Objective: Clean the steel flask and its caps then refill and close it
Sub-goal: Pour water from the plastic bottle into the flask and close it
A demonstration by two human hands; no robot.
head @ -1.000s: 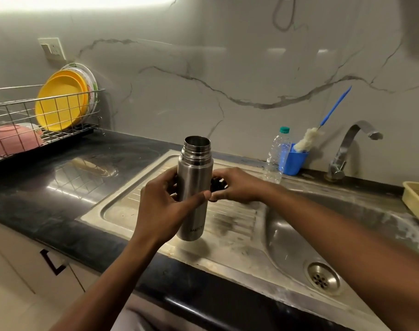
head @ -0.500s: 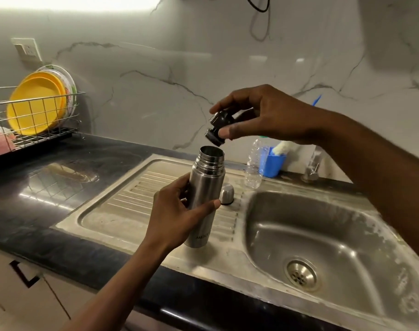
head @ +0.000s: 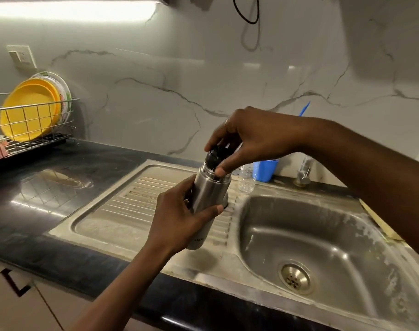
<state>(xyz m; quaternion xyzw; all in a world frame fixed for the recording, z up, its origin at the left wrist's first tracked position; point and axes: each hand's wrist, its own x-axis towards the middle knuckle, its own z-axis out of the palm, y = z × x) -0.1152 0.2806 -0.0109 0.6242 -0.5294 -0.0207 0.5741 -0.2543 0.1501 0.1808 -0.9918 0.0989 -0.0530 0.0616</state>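
The steel flask (head: pixel 204 204) is held tilted over the right part of the drainboard (head: pixel 132 206), beside the sink basin (head: pixel 323 235). Open room is left over the drainboard's left part. Its body is gripped by the left hand (head: pixel 182 223), and the black cap (head: pixel 216 155) on its mouth is pinched by the right hand (head: pixel 249 139). The flask's contents are hidden. A blue cup (head: pixel 265 169) at the back edge of the surface (head: pixel 60 187) is partly covered.
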